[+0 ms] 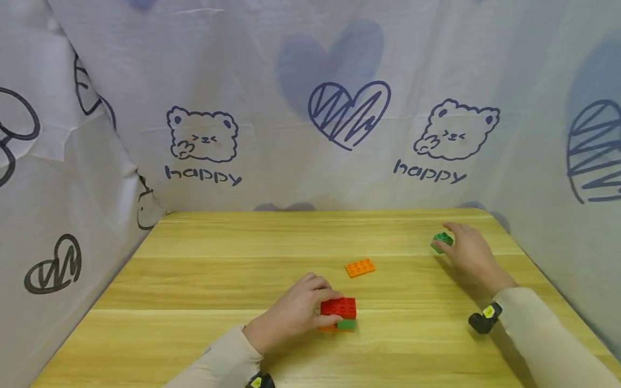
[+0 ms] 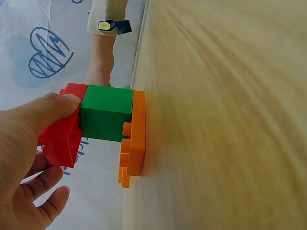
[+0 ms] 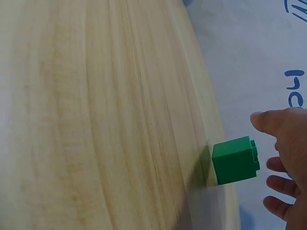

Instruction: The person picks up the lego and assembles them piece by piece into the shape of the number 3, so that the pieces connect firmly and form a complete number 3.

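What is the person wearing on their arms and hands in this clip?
Both arms have long beige sleeves reaching the wrists. The left hand and right hand are bare: no gloves or rings visible. Each wrist carries a small black device with a yellow-green tag: the right one shows fully, the left one is cut off by the frame's bottom edge.

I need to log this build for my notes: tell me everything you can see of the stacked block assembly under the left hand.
The stacked plastic brick assembly has three layers: a flat orange studded plate on the wooden table, a green brick on it, and a red studded brick on top. It looks glossy and stands upright near the table's front middle. The left hand grips the red brick, thumb on its side.
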The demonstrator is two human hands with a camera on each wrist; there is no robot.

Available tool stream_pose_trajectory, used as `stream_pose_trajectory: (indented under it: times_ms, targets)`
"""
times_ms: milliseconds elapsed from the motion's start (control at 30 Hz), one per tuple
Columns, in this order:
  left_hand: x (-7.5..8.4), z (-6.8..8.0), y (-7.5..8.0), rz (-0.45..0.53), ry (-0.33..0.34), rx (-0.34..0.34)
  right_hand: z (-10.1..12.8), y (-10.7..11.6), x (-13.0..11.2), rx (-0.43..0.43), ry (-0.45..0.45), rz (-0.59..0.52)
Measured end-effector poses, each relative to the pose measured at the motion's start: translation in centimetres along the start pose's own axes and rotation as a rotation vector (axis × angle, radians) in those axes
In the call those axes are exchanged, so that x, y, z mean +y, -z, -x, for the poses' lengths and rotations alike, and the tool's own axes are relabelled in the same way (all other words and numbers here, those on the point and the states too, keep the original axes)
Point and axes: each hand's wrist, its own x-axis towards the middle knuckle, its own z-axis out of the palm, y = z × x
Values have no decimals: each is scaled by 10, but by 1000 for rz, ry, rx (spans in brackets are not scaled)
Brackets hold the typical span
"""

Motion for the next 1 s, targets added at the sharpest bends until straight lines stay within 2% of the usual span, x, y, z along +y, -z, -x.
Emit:
stream_pose_trajectory:
  times_ms: [233,600,800,1000]
  targets:
    - [1,-3,0,-8,-11,4,-5,-2,6,-3,-49,20]
    - [3,-1,1,-21,3,-2,-6,-5,4,-43,-150,-35]
    - [2,0,1,-25,3,2,-4,-8,5,-61,-145,-30]
    - [1,0,1,-17,8,-4,-4,-10,4,-37,-126,-36]
